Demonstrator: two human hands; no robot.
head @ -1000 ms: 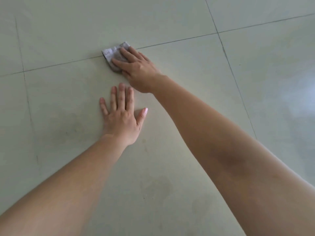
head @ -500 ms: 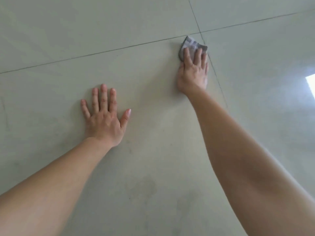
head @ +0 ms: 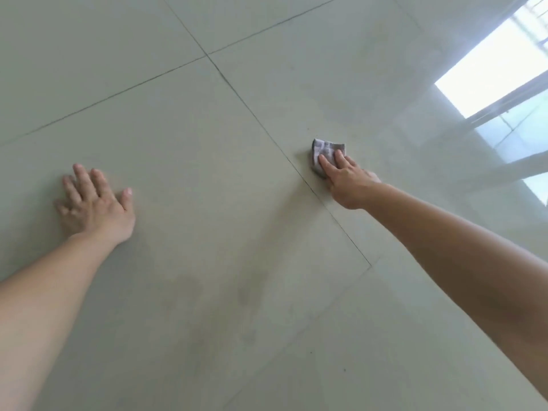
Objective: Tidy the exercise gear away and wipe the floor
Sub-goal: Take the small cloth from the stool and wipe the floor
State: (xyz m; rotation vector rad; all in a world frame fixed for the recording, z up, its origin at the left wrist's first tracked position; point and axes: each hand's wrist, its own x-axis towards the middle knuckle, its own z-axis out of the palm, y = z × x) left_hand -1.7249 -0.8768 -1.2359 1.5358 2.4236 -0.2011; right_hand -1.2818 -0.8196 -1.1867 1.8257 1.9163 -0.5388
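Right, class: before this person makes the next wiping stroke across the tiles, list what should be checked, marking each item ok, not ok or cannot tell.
1. Cloth pinned to the floor under the right hand: ok.
2. Left hand flat on the tile as a brace, well apart from the cloth: ok.
3. Cloth's place known: ok, it sits just right of the grout line.
4. Dull smudges nearer the person wiped away: not ok, they show plainly.
5. Cloth damp and clean enough: cannot tell.
6. Exercise gear put away: cannot tell, none is in view.
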